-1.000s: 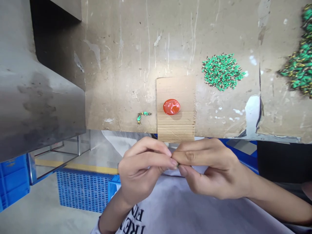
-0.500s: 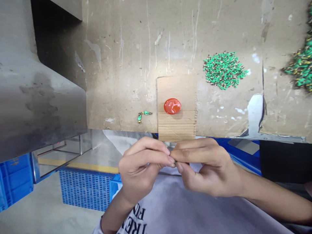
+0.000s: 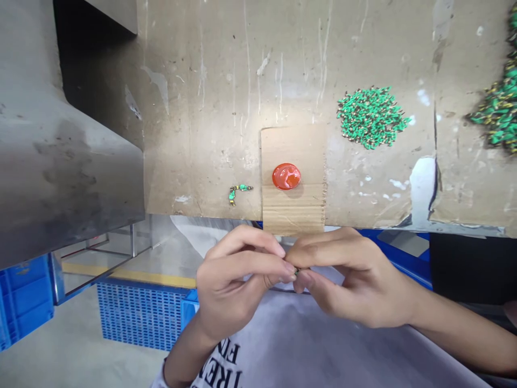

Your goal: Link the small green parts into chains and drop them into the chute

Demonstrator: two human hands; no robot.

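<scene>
Small green piece (image 3: 297,272), mostly masked by fingers, just off near edge of tabletop (image 3: 194,129). Left hand (image 3: 238,277) and right hand (image 3: 357,280): each grip pinched nearly closed on it, probably for fine control from both ends. Farther: red dish (image 3: 286,177) on cardboard piece (image 3: 293,218), likely central for easy reach. Left, few green parts (image 3: 232,195); right, green pile (image 3: 371,118), another pile (image 3: 501,116) beyond. Metal housing (image 3: 97,161) blocks far left.

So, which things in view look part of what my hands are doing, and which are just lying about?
Likely in use:
Tiny piece, mostly hidden, where left hand and right hand meet
Green pile right of the cardboard
Farther pile, right edge
Loose green pieces left of the cardboard
Perhaps red oval object

Probably just lying about:
Perforated blue crate
Other blue crate, left edge
</scene>
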